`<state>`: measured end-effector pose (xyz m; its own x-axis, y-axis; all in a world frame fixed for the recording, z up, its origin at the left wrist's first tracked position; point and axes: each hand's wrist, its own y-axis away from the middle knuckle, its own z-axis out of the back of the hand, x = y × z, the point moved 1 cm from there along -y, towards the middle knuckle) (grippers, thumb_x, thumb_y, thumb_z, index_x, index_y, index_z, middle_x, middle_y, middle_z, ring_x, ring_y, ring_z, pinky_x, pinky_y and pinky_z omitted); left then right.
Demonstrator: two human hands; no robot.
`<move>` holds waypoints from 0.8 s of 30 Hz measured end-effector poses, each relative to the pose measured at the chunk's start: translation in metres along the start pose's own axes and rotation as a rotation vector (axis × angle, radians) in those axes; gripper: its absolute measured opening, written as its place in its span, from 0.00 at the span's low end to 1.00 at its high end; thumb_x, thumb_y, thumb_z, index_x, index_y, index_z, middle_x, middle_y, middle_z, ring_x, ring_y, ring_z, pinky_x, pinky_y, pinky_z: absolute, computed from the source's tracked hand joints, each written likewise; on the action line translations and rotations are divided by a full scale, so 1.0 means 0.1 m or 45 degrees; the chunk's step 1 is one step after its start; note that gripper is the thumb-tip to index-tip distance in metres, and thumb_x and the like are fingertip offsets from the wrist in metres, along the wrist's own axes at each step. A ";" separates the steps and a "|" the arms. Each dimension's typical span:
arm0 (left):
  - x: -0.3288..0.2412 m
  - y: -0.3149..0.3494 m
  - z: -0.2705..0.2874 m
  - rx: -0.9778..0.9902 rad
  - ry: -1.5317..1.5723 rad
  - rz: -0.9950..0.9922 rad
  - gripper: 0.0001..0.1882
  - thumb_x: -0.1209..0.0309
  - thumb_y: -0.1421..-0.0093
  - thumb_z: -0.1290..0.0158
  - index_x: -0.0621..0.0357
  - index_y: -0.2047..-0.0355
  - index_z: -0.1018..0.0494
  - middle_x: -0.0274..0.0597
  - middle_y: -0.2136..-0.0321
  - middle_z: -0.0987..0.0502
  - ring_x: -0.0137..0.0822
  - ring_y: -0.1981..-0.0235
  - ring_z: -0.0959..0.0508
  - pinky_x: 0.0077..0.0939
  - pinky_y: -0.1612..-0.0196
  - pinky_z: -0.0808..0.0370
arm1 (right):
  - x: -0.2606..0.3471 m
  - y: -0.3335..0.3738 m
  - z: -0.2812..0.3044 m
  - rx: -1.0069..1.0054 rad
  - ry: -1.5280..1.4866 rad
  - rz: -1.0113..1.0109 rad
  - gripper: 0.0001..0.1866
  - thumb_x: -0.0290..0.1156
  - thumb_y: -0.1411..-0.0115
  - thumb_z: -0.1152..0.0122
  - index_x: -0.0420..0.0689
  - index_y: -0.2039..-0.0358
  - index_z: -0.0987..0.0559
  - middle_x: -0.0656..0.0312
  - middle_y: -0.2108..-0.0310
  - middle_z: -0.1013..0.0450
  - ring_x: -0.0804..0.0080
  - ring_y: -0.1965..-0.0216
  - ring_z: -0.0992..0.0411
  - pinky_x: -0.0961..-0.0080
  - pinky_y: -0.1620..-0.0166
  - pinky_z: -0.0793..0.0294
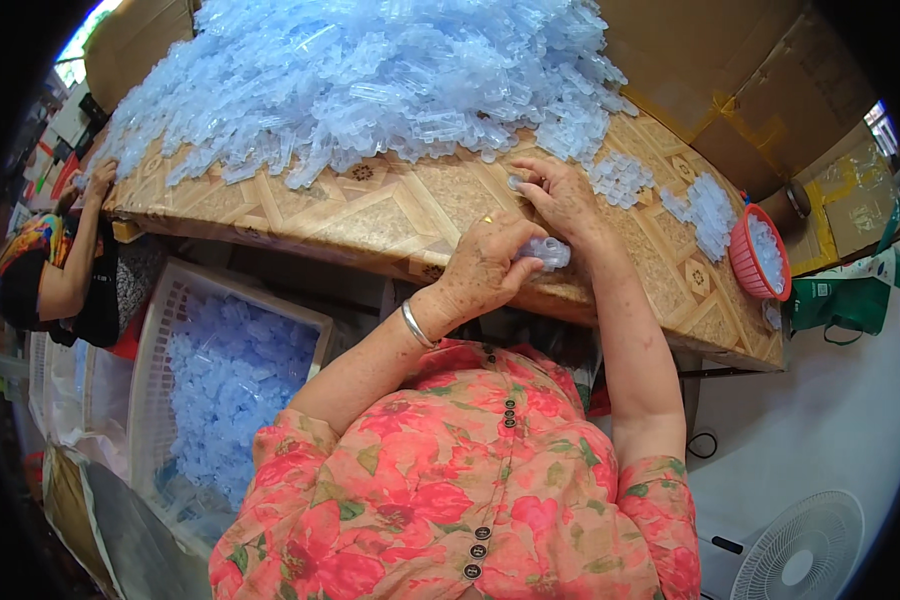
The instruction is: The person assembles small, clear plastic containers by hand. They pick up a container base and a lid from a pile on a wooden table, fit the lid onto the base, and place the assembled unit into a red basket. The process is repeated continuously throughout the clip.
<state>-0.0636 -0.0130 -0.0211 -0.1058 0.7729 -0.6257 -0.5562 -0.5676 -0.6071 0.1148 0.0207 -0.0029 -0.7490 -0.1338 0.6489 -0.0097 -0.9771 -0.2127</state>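
My left hand (480, 262), with a bangle on its wrist, is closed round a clear plastic piece (547, 252) at the table's front edge. The end of that piece sticks out past the thumb; I cannot tell whether it is one or more. Just beyond it, my right hand (562, 200) pinches a small translucent plastic part (515, 182) between thumb and finger, over the tabletop. A large heap of clear, bluish plastic pieces (390, 85) covers the far part of the table. Small flat groups of translucent parts (620, 180) lie to the right of my right hand.
A red basket (745, 255) of clear parts sits at the table's right end, beside a green bag (850, 305). Down left stands a white crate (150, 370) full of plastic pieces. Cardboard (770, 100) rises behind. A co-worker's arm (75, 250) reaches the table's left end. A fan (805, 550) stands lower right.
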 end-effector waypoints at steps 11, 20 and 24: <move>-0.02 0.00 -0.03 -0.065 -0.008 -0.004 0.16 0.74 0.50 0.38 0.56 0.59 0.25 0.46 0.69 0.24 0.49 0.64 0.25 0.41 0.60 0.29 | -0.10 0.75 0.43 -0.279 -0.272 -0.219 0.12 0.30 0.43 0.34 0.41 0.59 0.18 0.65 0.70 0.22 0.80 0.71 0.29 0.80 0.65 0.29; -0.07 -0.04 -0.11 -0.021 -0.007 0.030 0.16 0.73 0.49 0.37 0.54 0.59 0.24 0.44 0.67 0.22 0.48 0.62 0.23 0.40 0.59 0.28 | 0.19 1.16 0.31 -0.298 -0.313 0.022 0.10 0.24 0.45 0.34 0.40 0.61 0.20 0.63 0.67 0.24 0.76 0.66 0.27 0.79 0.63 0.29; -0.06 -0.04 -0.12 -0.026 -0.028 0.012 0.16 0.73 0.49 0.37 0.54 0.59 0.24 0.45 0.67 0.22 0.48 0.62 0.23 0.40 0.59 0.28 | 0.29 1.09 0.35 -0.286 -0.118 0.146 0.10 0.25 0.45 0.34 0.39 0.62 0.21 0.57 0.66 0.24 0.66 0.65 0.25 0.72 0.60 0.27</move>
<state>-0.0507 -0.0187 -0.0213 -0.1294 0.7732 -0.6208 -0.5380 -0.5807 -0.6110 0.1149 -0.0956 0.0180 -0.6900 -0.2665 0.6730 -0.0828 -0.8946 -0.4392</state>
